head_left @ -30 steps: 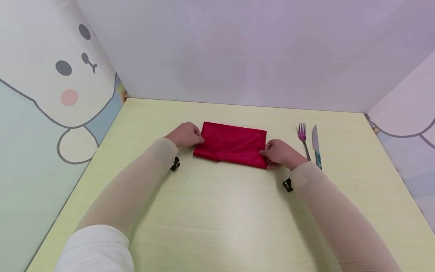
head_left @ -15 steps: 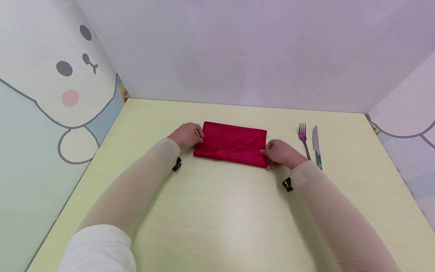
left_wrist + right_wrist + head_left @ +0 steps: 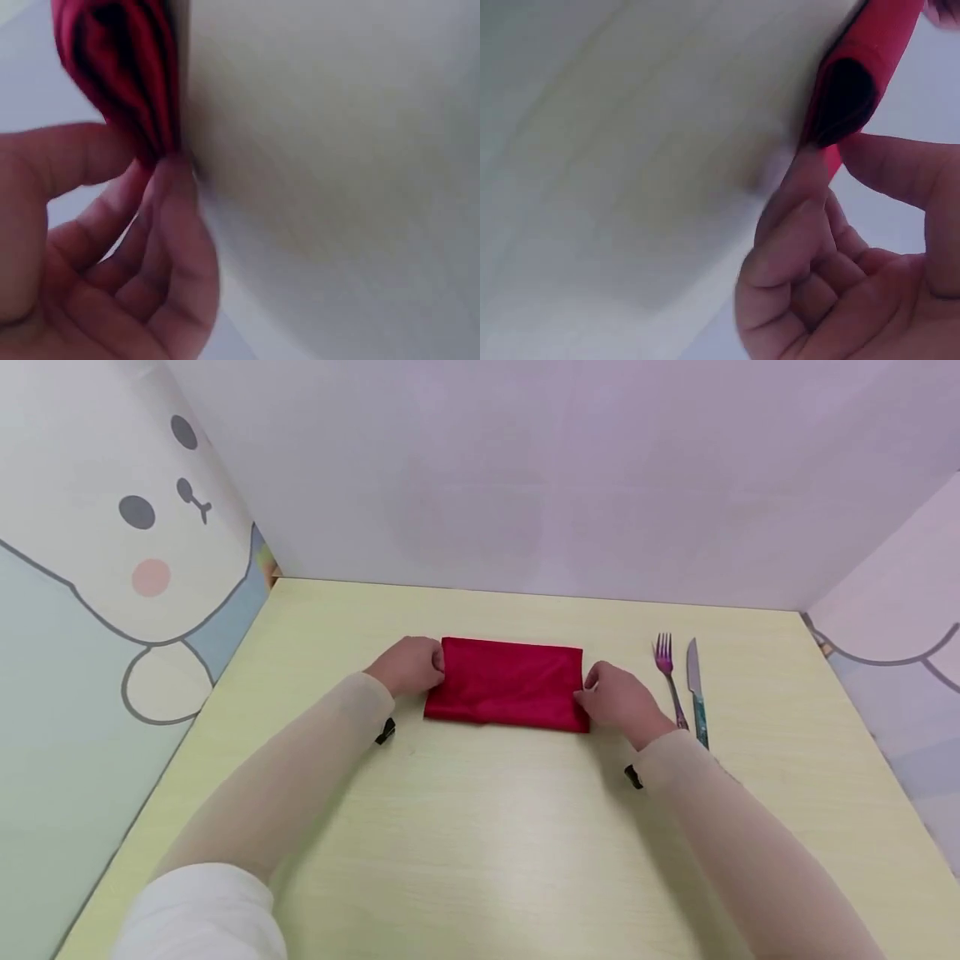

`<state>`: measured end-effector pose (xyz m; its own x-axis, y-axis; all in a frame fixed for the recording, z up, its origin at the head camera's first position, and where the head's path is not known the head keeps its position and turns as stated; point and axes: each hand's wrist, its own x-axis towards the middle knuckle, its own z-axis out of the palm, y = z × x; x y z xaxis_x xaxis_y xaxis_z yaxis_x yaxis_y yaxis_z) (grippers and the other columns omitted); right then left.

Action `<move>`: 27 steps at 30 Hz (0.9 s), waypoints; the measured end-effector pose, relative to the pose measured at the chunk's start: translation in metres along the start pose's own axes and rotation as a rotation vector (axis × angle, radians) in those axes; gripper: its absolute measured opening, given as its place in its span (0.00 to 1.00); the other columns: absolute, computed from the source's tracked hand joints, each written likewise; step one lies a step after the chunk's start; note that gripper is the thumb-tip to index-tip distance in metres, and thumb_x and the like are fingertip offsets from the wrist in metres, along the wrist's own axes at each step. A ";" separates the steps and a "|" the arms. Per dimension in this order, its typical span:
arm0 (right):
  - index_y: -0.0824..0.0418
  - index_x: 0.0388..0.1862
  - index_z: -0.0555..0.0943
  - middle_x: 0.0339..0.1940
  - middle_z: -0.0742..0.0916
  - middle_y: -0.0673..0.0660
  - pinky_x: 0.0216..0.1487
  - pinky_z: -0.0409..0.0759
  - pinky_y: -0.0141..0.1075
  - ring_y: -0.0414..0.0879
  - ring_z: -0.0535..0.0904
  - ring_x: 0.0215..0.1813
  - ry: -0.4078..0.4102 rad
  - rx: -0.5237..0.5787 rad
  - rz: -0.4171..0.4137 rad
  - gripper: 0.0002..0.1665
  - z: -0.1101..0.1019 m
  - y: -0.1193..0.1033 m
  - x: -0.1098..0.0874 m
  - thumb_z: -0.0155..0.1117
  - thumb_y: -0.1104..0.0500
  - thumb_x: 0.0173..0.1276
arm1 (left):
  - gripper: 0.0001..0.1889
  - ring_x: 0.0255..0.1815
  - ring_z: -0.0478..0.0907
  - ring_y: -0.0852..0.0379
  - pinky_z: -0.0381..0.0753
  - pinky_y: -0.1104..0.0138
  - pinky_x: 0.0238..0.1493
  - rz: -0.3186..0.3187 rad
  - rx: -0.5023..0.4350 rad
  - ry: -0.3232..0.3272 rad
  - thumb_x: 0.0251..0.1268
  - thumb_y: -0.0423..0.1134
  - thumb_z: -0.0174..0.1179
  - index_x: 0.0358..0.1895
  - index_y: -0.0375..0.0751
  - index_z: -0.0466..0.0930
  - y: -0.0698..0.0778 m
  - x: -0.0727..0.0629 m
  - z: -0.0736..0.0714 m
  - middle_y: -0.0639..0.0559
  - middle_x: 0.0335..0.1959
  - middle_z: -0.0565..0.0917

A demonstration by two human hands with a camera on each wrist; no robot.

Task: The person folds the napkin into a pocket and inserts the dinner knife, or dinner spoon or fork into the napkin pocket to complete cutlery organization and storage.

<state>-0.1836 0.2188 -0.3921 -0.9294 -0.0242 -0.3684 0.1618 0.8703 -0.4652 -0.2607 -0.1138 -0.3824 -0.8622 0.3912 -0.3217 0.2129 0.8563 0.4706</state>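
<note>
A folded red cloth (image 3: pixel 510 683) lies flat on the table, its long side running left to right. My left hand (image 3: pixel 411 666) pinches its left edge; in the left wrist view thumb and fingertips squeeze several stacked layers of the cloth (image 3: pixel 120 60) together. At the opposite end my right hand (image 3: pixel 621 700) pinches the right edge. There, in the right wrist view, the near fold of the cloth (image 3: pixel 881 45) bulges into a rounded, hollow loop above the thumb and index finger. Fingertips on both sides partly hide the cloth's short edges.
To the right of the cloth a fork (image 3: pixel 665 660) and a knife (image 3: pixel 696 685) lie side by side on the pale wooden table (image 3: pixel 480 827), partly behind the right wrist. A plain wall (image 3: pixel 525 477) rises at the table's far edge, with cartoon-printed panels (image 3: pixel 180 610) at the sides.
The left end of the cloth has shifted slightly toward me, so its edges lie more level. Left fingers have moved a little down along the left edge; the right hand has turned slightly.
</note>
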 end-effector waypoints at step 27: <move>0.52 0.87 0.49 0.86 0.49 0.65 0.79 0.35 0.64 0.69 0.37 0.83 -0.109 -0.555 -0.453 0.65 0.052 -0.019 -0.045 0.54 0.17 0.62 | 0.28 0.79 0.61 0.45 0.69 0.57 0.72 0.369 0.484 -0.041 0.76 0.40 0.61 0.76 0.39 0.70 -0.007 -0.032 0.032 0.46 0.79 0.66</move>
<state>-0.1273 0.1774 -0.4087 -0.8221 -0.4655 -0.3279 -0.4507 0.8839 -0.1248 -0.2199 -0.1215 -0.4023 -0.6753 0.6960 -0.2441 0.6875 0.7139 0.1334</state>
